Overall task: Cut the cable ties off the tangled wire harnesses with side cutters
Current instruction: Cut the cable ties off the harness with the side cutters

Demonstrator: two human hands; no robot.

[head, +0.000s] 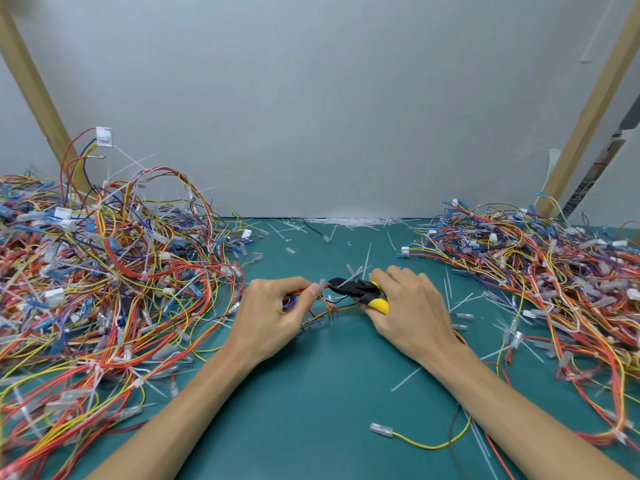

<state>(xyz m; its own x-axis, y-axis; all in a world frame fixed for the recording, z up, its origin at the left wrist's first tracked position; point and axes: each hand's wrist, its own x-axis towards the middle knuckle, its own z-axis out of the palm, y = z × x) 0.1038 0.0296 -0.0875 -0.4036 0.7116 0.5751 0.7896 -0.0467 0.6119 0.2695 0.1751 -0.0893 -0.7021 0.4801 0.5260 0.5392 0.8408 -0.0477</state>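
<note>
Grip: left hand (273, 315) pinches wire harness (329, 309); right hand (412, 306) clasps side cutters (350, 287).

Teal mat (311, 393) across the bottom: smooth, matt, rubbery-looking, barely a glint. Left heap (104, 271) and right heap (554, 271) of wires are all shiny plastic insulation. Their ends carry frosted, translucent plastic sleeves, plainest on the loose connector (381, 428) at lower centre. Mid-frame, the side cutters (360, 291): dull black metal head, glossy yellow plastic grips. The wire harness (322, 311) beside them has the same slick coating. White plastic tie offcuts (353, 222) at the mat's far edge, thin, faintly sheeny. Left post (27, 81) and right post (595, 98) in the upper corners: pale bare wood. Backdrop (311, 98): grey, flat, matt.
</note>
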